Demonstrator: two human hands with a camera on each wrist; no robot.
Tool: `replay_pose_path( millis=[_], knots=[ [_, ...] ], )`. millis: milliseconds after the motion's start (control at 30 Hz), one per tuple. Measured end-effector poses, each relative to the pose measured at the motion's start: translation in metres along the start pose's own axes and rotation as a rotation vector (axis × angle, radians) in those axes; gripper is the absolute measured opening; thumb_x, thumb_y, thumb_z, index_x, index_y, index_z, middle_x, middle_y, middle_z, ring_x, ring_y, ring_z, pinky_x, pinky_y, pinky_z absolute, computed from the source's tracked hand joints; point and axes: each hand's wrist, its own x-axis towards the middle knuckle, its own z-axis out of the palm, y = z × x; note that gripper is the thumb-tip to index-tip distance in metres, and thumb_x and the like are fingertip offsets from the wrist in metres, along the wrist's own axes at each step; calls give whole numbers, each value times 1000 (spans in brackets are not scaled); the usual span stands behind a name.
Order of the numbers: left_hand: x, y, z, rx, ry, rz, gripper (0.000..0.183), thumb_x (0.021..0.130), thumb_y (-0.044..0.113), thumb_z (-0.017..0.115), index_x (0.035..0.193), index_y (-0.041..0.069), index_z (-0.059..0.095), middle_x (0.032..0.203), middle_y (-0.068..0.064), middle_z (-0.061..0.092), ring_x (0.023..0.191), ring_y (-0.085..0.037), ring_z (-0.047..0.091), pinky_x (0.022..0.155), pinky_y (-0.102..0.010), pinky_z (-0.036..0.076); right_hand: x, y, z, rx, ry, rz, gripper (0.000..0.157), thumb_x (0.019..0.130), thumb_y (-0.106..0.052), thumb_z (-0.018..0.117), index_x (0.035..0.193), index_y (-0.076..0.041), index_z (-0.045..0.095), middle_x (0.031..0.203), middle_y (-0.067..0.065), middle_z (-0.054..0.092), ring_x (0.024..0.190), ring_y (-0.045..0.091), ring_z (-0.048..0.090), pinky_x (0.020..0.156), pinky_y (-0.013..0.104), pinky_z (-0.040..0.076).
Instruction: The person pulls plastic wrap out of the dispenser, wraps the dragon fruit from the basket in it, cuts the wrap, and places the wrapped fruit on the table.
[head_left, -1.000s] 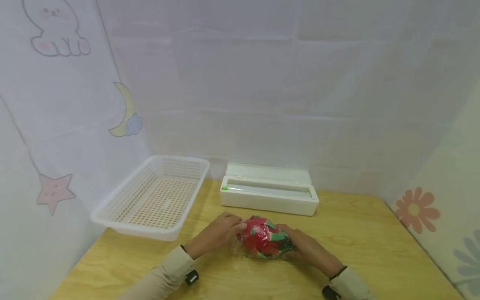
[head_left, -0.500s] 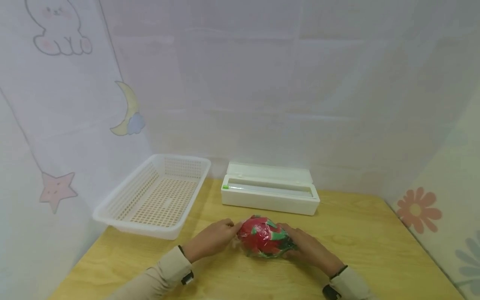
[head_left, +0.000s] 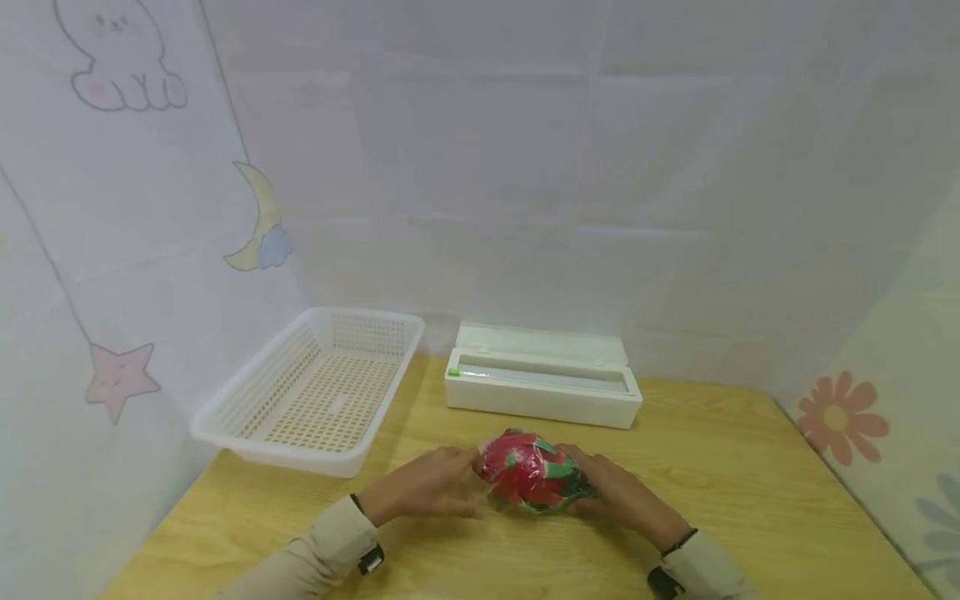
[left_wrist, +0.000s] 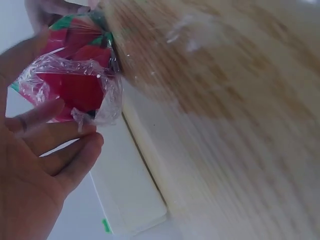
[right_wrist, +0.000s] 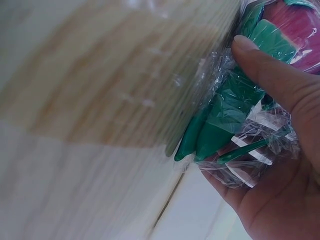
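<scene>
A red dragon fruit (head_left: 521, 468) with green scales lies on the table, wrapped in clear cling film. My right hand (head_left: 622, 498) grips its green-tipped end, the thumb on the near side and the fingers round the far side. In the right wrist view, crinkled film bunches about the green tips (right_wrist: 225, 115) between thumb and palm. At the fruit's other end my left hand (head_left: 429, 485) stands with thumb and fingers spread apart. Loose film (left_wrist: 102, 107) hangs close to those fingers in the left wrist view; whether they touch it I cannot tell.
Behind the fruit stands a long white cling film box (head_left: 540, 400), lid raised, with a green slider at its left end. A white perforated basket (head_left: 352, 462) occupies the table's left side. Printed cloth (head_left: 480, 167) hangs round the wooden table (head_left: 720, 467).
My left fingers and thumb have come away from the film at the fruit's left end and spread apart. The right hand keeps its hold, and the fruit stays in place.
</scene>
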Motion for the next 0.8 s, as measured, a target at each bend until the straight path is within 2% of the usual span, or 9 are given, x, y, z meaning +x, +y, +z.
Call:
replay_pose_path(
  millis=[33,100,233,300,367,467,533,667,800],
  knots=[
    [0,1,1,12,-5,8,60,85,54,74,127,16,55,120,-3,65,111,-18,61,90,-31,53,0,0,0,-1,-3,4,82,79,-24,85,147,-7,41,125,15,61,106,34,60,85,55,52],
    [0,3,3,55,2,31,60,85,55,74,127,16,57,118,0,66,114,-18,61,94,-32,52,-1,1,1,-1,-6,10,83,79,-23,85,146,-6,41,124,15,62,106,34,60,85,56,52],
    [3,1,6,129,75,118,24,94,33,71,106,14,65,103,4,68,102,-11,64,89,-28,52,-1,1,1,-8,3,9,83,79,-22,85,147,-6,40,123,15,62,105,34,60,85,55,52],
    [3,-3,7,115,113,148,6,97,19,68,96,14,64,95,5,68,94,-7,64,85,-25,53,-1,1,2,-7,5,7,83,79,-22,85,147,-6,41,122,14,62,104,33,60,84,54,52],
    [2,-10,7,26,125,141,4,99,15,64,95,15,62,94,6,69,91,-6,65,81,-23,53,0,0,2,-10,4,6,83,79,-23,85,147,-7,41,122,13,62,103,31,60,83,53,53],
    [1,-19,5,-180,130,91,8,102,16,58,95,16,60,96,2,71,94,-9,67,78,-24,53,0,0,1,-15,2,5,83,79,-23,85,147,-7,41,121,12,62,102,30,60,82,52,53],
    [2,-24,4,-322,140,58,11,104,16,55,94,13,58,96,-2,72,89,-12,69,69,-22,51,-1,-1,0,-22,7,1,83,79,-23,85,147,-7,41,120,13,62,102,30,60,82,52,53],
    [7,-30,5,-509,184,-15,12,103,13,55,93,7,57,95,-12,74,80,-20,71,59,-23,47,0,-1,0,-29,12,-5,82,79,-25,85,147,-9,41,120,11,62,101,28,60,81,51,54],
    [12,-34,9,-693,233,-131,13,102,10,58,92,0,58,90,-18,74,81,-29,74,68,-31,59,0,-2,0,-32,12,-3,81,79,-26,85,146,-9,42,121,11,63,101,28,61,81,50,54]
  ],
)
